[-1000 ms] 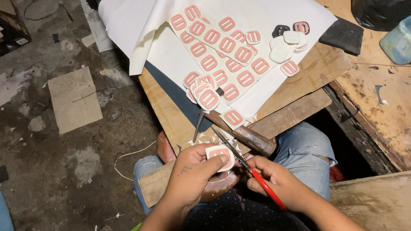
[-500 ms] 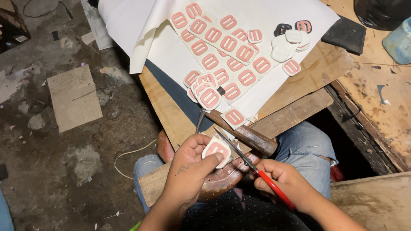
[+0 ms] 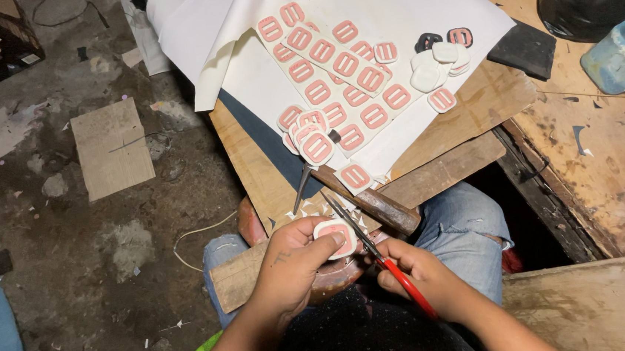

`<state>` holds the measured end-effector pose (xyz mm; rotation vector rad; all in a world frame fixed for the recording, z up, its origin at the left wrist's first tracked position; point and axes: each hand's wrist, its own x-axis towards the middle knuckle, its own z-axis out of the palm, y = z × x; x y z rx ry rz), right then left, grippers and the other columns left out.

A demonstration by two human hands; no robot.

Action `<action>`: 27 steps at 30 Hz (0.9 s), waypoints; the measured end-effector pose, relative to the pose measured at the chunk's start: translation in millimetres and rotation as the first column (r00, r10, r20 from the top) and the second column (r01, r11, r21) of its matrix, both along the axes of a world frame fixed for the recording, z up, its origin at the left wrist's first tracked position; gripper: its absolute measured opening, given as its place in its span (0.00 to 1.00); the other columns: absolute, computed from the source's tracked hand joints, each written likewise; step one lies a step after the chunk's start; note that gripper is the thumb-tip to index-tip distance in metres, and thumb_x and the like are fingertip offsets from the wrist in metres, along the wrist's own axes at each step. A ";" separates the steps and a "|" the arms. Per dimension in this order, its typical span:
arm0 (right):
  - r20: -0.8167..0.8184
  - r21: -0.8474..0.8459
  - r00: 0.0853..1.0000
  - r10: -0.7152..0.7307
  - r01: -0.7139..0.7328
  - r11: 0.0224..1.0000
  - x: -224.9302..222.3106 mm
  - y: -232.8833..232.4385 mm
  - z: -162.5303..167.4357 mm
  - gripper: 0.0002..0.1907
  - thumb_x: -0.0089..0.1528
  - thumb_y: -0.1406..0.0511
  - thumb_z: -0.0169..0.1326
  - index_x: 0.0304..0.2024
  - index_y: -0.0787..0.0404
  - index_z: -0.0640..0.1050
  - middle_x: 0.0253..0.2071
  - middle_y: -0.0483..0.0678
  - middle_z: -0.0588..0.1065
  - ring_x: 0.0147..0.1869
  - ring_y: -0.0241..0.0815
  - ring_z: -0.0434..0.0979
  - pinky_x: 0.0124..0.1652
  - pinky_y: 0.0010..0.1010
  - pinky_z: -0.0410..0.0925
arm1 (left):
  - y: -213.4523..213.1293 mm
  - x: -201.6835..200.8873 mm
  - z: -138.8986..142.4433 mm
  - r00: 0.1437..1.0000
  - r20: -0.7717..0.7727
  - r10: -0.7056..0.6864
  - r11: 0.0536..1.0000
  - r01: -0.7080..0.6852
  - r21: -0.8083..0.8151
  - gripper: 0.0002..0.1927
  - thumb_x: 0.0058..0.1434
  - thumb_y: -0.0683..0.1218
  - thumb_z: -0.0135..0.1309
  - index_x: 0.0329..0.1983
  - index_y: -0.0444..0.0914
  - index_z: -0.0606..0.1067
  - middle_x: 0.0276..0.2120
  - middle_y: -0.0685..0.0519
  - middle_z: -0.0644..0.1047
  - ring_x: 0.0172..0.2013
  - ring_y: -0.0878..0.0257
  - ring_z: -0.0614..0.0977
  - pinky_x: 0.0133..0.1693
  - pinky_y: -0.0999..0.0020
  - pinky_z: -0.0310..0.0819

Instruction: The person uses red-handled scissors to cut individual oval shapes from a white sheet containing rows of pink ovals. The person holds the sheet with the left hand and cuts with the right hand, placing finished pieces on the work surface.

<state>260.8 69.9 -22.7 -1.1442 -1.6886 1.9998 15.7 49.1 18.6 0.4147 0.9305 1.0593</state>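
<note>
Small craft workshop with a floor-level work station. Evidence: a worn wooden work board [image 3: 471, 107] carries a white sheet [image 3: 404, 12] of pink-and-white cut pieces [image 3: 345, 65]. A wooden-handled hammer [image 3: 370, 202] lies at the board's near edge. Left of the board, the stained concrete floor [image 3: 72, 239] holds scraps and cardboard [image 3: 111, 147].

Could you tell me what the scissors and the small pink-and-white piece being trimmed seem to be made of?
Scissors: dull grey metal blades, glossy red handles, probably plastic. Pink-and-white piece, pinched in the left hand: thin and matte, likely leatherette or rubbery sheet; uncertain.
</note>
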 end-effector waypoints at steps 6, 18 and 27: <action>0.042 -0.102 0.998 -0.045 0.049 0.994 7.2 -0.1 -8.9 0.13 0.59 0.66 0.58 0.46 0.61 0.78 0.34 0.38 0.74 0.37 0.29 0.70 0.38 0.22 0.66 | 2.1 -5.6 3.2 0.997 0.036 -0.061 0.997 0.062 -0.048 0.13 0.63 0.39 0.51 0.46 0.25 0.75 0.35 0.42 0.83 0.33 0.58 0.84 0.37 0.63 0.82; -0.075 -0.167 0.945 -0.319 0.303 0.938 23.2 -1.1 -23.3 0.15 0.64 0.59 0.54 0.45 0.64 0.78 0.21 0.43 0.70 0.21 0.33 0.67 0.21 0.24 0.63 | 63.3 -11.3 1.3 0.784 -0.531 0.321 0.908 -0.095 0.408 0.20 0.58 0.42 0.60 0.52 0.31 0.73 0.43 0.46 0.80 0.43 0.60 0.80 0.46 0.68 0.76; -0.119 -0.172 0.899 -0.423 0.401 0.900 22.9 -7.8 -22.4 0.19 0.65 0.56 0.51 0.46 0.65 0.77 0.24 0.45 0.70 0.25 0.35 0.69 0.23 0.26 0.65 | 57.6 17.3 15.4 0.054 -0.826 0.562 0.673 0.551 0.493 0.12 0.59 0.46 0.59 0.45 0.38 0.79 0.51 0.49 0.77 0.49 0.52 0.74 0.49 0.55 0.65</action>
